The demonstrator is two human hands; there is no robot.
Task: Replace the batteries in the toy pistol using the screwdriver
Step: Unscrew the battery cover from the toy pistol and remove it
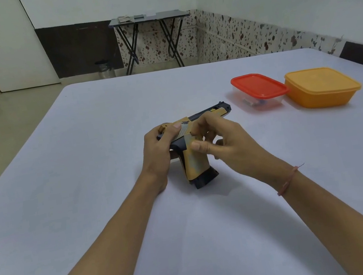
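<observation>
White table [83, 153]: left hand [156, 150] grips the toy pistol [194, 162] at the rear, right hand [231, 143] pinches its frame. Probably light, slick plastic, so hold the handle.

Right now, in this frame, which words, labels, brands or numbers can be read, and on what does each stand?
No text can be read in this frame.
toy pistol: a dark mark on its slide, no letters legible.
red-lidded box: no label shows.
orange box: no label shows.
folding table at the far wall: the items on it are too small to read.
</observation>
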